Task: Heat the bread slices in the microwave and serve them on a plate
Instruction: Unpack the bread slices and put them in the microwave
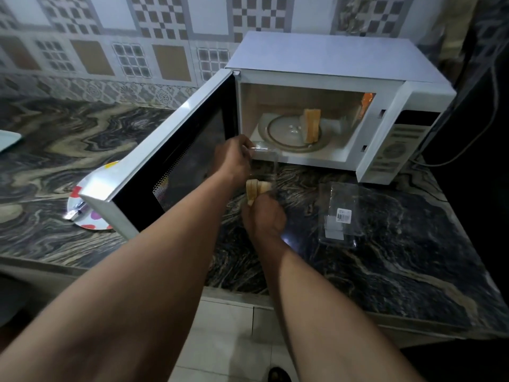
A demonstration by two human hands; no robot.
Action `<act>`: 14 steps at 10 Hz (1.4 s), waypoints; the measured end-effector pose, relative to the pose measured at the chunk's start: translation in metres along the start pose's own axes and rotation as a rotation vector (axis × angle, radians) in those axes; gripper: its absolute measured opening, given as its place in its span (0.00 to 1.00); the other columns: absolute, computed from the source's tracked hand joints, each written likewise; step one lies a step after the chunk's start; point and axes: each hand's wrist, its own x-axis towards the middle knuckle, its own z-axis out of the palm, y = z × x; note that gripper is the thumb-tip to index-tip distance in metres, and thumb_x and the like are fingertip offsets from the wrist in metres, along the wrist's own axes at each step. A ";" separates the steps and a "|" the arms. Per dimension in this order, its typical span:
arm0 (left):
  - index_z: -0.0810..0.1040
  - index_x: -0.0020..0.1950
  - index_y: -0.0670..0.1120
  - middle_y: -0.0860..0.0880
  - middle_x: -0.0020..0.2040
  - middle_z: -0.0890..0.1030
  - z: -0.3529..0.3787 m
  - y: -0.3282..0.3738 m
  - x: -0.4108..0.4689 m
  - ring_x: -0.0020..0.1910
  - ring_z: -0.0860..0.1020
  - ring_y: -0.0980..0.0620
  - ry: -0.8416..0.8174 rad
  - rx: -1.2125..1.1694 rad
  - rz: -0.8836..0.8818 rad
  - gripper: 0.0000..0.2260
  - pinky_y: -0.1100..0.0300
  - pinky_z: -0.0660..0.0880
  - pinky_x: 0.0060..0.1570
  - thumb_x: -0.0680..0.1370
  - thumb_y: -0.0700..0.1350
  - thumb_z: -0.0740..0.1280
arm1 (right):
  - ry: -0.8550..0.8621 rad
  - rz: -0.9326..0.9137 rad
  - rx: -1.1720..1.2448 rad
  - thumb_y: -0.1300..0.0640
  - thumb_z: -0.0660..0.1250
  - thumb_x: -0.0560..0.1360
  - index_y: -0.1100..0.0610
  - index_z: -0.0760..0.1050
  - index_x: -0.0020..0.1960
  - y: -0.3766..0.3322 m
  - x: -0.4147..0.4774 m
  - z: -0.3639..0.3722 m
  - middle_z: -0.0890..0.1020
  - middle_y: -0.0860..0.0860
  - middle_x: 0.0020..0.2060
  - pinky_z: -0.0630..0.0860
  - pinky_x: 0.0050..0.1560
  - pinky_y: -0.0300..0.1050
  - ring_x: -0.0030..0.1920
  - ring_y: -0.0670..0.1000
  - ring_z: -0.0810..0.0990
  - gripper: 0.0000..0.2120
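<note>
Tan bread slices (312, 125) stand on the white microwave's (330, 53) glass turntable (286, 133); right hand (263, 217) grips further slices (256, 188) outside, left hand (234, 158) pinches their clear plastic wrapper (264, 153). Heating and serving on the spotted plate (95, 220) remain.

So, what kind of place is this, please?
Most likely a home kitchen: a white microwave with its door open stands on a marbled stone counter, and patterned tiles cover the wall behind it.
</note>
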 end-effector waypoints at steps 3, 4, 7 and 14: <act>0.83 0.48 0.43 0.50 0.39 0.76 0.004 0.003 0.001 0.40 0.71 0.53 0.040 -0.009 0.012 0.07 0.73 0.64 0.34 0.79 0.36 0.65 | 0.013 0.063 0.016 0.42 0.68 0.75 0.60 0.73 0.63 0.001 -0.003 -0.012 0.83 0.57 0.57 0.77 0.53 0.48 0.57 0.58 0.82 0.26; 0.79 0.33 0.45 0.53 0.28 0.74 0.012 0.004 0.003 0.27 0.69 0.58 0.062 -0.282 -0.222 0.12 0.63 0.64 0.33 0.74 0.33 0.67 | 0.011 0.077 0.049 0.44 0.69 0.74 0.60 0.74 0.61 0.000 -0.005 -0.020 0.83 0.58 0.56 0.76 0.54 0.48 0.57 0.59 0.82 0.24; 0.76 0.44 0.52 0.44 0.48 0.82 -0.003 -0.001 -0.013 0.44 0.79 0.47 -0.012 0.019 -0.026 0.09 0.62 0.69 0.33 0.81 0.39 0.64 | 0.001 0.133 0.186 0.42 0.71 0.72 0.57 0.77 0.56 0.005 -0.018 -0.032 0.84 0.56 0.53 0.77 0.52 0.49 0.54 0.60 0.82 0.22; 0.80 0.58 0.45 0.39 0.58 0.79 -0.003 -0.022 -0.072 0.58 0.78 0.36 -0.139 0.258 0.045 0.11 0.51 0.73 0.51 0.77 0.37 0.64 | 0.209 0.185 0.075 0.45 0.73 0.72 0.57 0.75 0.56 0.039 -0.011 -0.106 0.83 0.55 0.51 0.70 0.41 0.46 0.49 0.58 0.82 0.20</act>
